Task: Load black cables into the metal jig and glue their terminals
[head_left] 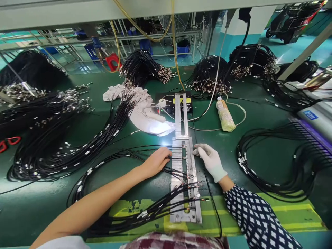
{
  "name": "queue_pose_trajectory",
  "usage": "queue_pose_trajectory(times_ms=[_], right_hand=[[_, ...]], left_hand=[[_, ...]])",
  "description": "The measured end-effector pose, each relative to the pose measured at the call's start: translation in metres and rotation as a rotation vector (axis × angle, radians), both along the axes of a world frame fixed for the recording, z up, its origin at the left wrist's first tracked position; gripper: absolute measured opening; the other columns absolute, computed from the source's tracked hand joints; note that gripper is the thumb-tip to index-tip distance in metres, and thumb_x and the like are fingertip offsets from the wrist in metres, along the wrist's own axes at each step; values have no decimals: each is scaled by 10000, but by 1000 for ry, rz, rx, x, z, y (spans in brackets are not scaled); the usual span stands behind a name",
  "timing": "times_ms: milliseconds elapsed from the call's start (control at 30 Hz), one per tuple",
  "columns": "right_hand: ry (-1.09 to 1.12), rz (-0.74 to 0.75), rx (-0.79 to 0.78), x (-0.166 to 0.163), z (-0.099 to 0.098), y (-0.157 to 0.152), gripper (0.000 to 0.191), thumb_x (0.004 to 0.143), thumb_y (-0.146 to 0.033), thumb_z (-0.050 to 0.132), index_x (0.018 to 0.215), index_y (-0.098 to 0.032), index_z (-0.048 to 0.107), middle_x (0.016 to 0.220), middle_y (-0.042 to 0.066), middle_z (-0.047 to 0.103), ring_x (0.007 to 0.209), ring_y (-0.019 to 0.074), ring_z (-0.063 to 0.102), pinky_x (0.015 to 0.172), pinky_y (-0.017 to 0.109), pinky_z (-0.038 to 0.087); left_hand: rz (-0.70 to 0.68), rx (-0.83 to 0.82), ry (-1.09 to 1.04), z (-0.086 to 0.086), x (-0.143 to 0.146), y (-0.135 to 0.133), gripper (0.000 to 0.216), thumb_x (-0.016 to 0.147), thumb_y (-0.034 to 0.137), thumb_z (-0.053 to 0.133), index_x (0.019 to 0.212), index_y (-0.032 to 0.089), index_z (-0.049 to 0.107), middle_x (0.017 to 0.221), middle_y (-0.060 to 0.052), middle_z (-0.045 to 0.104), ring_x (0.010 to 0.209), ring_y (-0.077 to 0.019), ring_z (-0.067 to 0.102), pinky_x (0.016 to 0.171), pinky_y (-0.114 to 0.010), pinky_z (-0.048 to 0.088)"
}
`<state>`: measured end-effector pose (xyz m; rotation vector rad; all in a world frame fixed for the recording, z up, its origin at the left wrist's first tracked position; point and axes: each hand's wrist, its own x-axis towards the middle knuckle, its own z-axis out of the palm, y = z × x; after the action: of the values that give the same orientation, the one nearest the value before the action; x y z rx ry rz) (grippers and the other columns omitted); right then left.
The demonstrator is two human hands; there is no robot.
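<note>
A slotted metal fixture (178,188) lies lengthwise on the bench between my hands, with several black cables (155,207) laid across its grooves. Their metal ends stick out past the slot on the right. At the fixture's left edge, my bare left hand (157,162) has its fingers closed on a black cable (177,158) that runs over the grooves. My right hand (210,162), in a white glove, is beside the fixture's right edge with thumb and fingertips pinched together. What lies between those fingertips is too small to make out.
Bundles of black cables (59,148) cover the left side; more bundles (211,71) stand behind. A lit lamp glows by a white cloth (145,114). A bottle (225,116) lies back right. Coiled cables (259,180) and a purple-edged machine (319,117) are at right; red scissors (10,142) far left.
</note>
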<state>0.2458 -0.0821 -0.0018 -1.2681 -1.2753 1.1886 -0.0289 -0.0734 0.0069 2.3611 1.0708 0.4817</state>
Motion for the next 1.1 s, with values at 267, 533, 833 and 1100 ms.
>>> queue_pose_trajectory(times_ms=[267, 533, 833, 1100], right_hand=[[30, 29, -29, -1, -4, -1, 349, 884, -520, 593, 1002, -200, 667, 835, 50, 733, 823, 209, 703, 839, 375, 570], [22, 49, -46, -1, -3, -1, 349, 888, -507, 590, 1014, -190, 663, 882, 61, 737, 852, 211, 704, 861, 373, 558], [7, 60, -47, -1, -5, -2, 308, 903, -459, 580, 1025, -189, 666, 870, 55, 726, 847, 204, 688, 859, 361, 542], [-3, 55, -39, -2, -4, 1, 322, 888, -473, 591, 1010, -187, 672, 861, 55, 718, 827, 203, 685, 846, 364, 542]], left_hand=[[37, -27, -95, -5, -1, 27, 258, 996, 266, 476, 1091, 215, 710, 913, -51, 644, 860, -174, 612, 799, -287, 483], [-85, 79, 35, 0, -3, 36, 363, 1025, 247, 362, 1146, 191, 699, 893, -68, 608, 830, -181, 593, 754, -283, 487], [-122, 145, -9, -11, -1, 35, 340, 1025, 205, 368, 1190, 202, 664, 970, -69, 602, 899, -176, 559, 803, -294, 458], [-6, 237, 293, -9, -4, 13, 452, 1018, 155, 308, 1369, 283, 563, 908, -64, 554, 854, -209, 455, 775, -355, 347]])
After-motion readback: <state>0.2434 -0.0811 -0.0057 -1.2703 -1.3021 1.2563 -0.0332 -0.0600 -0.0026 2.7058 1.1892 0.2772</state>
